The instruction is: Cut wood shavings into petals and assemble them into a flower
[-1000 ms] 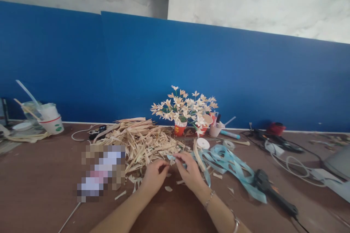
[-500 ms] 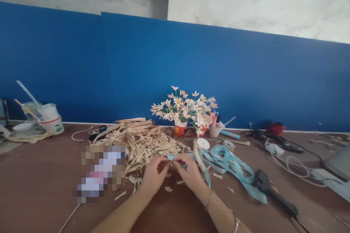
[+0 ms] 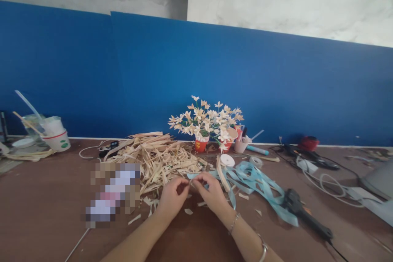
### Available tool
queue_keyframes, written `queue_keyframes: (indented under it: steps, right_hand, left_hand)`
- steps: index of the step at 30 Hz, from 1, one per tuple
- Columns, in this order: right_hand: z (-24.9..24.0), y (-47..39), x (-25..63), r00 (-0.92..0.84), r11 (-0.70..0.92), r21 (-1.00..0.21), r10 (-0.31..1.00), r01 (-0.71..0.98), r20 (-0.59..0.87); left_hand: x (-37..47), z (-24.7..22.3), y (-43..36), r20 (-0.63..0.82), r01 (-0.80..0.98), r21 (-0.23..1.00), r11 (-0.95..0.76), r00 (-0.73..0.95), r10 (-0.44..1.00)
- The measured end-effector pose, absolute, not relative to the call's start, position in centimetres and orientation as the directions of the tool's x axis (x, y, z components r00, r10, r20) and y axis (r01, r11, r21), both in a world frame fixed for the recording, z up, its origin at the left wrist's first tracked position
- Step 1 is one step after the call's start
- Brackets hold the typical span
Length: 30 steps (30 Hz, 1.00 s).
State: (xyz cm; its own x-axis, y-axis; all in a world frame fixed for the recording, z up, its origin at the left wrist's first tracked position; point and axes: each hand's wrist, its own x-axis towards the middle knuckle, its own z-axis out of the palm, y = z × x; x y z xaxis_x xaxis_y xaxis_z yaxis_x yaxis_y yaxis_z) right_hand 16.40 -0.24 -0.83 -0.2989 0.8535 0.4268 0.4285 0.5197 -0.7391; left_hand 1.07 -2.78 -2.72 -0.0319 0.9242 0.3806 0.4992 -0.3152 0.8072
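Head view: left hand (image 3: 174, 194) and right hand (image 3: 211, 188) meet mid-desk, fingertips nearly touching. Both grips pinched on a small pale piece (image 3: 191, 182) between them; looks like a husk scrap, but too small to be sure. Piece sits over the near side of the husk pile (image 3: 162, 157), in front of the flowers. Blue ribbon (image 3: 245, 172) lies tangled right of the right hand, one end running behind its fingertips; can't tell if it touches. Chain bracelet (image 3: 235, 223) and bangle (image 3: 263, 249) on right arm. Loose scraps dot the brown desk (image 3: 196, 239) around both hands. Pale flowers (image 3: 204, 118) stand in red pots (image 3: 201, 145) at the back, against blue panel (image 3: 196, 61). White spool (image 3: 227, 160) beyond the right hand. Black corded tool (image 3: 310, 219) right, touching ribbon. Pixelated patch (image 3: 112, 196) left, cable (image 3: 76, 245) below it. White cup (image 3: 57, 141) far left, upright, plastic inside.
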Motion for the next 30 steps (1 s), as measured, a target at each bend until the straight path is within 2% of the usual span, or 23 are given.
queue_keyframes:
  steps: [8,13,16,21,30]
  right_hand:
    - [-0.66,-0.55,16.24,-0.244,0.491,-0.762,0.871,0.422,0.426]
    - [-0.91,-0.66,16.03,-0.289,0.319,-0.853,0.934,0.413,0.209]
    - [-1.09,-0.57,15.83,-0.308,0.22,-0.912,0.945,0.345,0.112]
    - [-1.08,-0.47,15.7,-0.314,0.186,-0.954,0.943,0.236,0.107]
    - [-0.84,-0.62,15.78,-0.314,0.187,-0.949,0.944,0.254,0.102]
  left_hand:
    - [1.04,-2.83,-2.6,0.377,0.499,0.808,-0.314,-0.027,0.926]
    - [0.88,-2.81,-2.52,0.383,0.511,0.804,-0.302,-0.057,0.922]
    - [0.9,-2.83,-2.51,0.386,0.511,0.804,-0.304,-0.058,0.921]
    - [0.98,-2.94,-2.56,0.397,0.517,0.794,-0.32,-0.044,0.917]
    - [1.04,-2.76,-2.64,0.395,0.527,0.786,-0.324,-0.024,0.918]
